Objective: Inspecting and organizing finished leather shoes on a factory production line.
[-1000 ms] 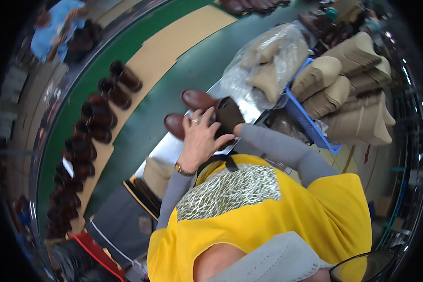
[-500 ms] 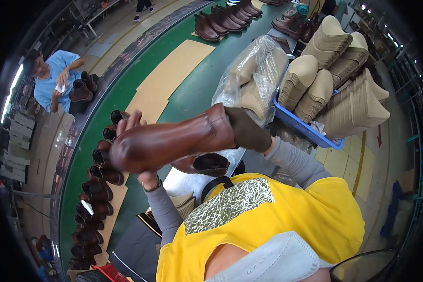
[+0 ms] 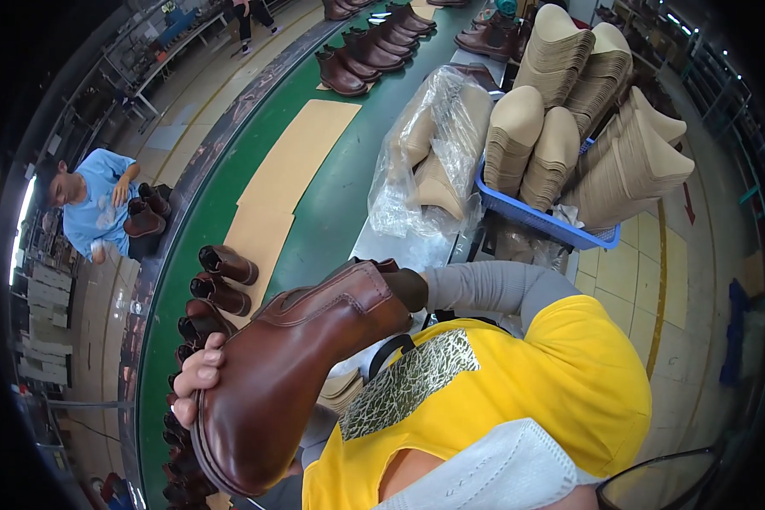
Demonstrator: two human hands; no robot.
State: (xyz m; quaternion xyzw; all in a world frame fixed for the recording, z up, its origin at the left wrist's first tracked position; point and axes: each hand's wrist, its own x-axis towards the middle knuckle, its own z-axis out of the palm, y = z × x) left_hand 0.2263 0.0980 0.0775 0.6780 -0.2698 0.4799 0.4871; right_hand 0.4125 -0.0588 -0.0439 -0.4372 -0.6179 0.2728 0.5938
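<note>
A glossy reddish-brown ankle boot (image 3: 285, 361) is held before my chest, its toe tilted down to the left. My left hand (image 3: 199, 379) curls its bare fingers round the edge of the sole near the toe; its thumb is mostly behind the boot. My right hand (image 3: 411, 290), in a dark glove, reaches into the top of the shaft and bears the boot from inside. Its fingers are hidden in there. Behind the toe, a row of similar brown boots (image 3: 221, 296) lines the green table (image 3: 319, 217).
Tan card sheets (image 3: 293, 161) lie along the table. Insole-shaped tan pieces (image 3: 515, 115) fill a blue basket (image 3: 561, 228) at the right, beside a clear plastic bag (image 3: 438, 153) of tan pieces. More boots (image 3: 374, 49) stand farther back. Across the table, a person (image 3: 98, 200) in light blue is near dark boots.
The boot has swung from nearly level to toe-down, its side now showing. My left hand has gone from spread fingers to gripping the sole. The view has shifted; another boot by me is now hidden.
</note>
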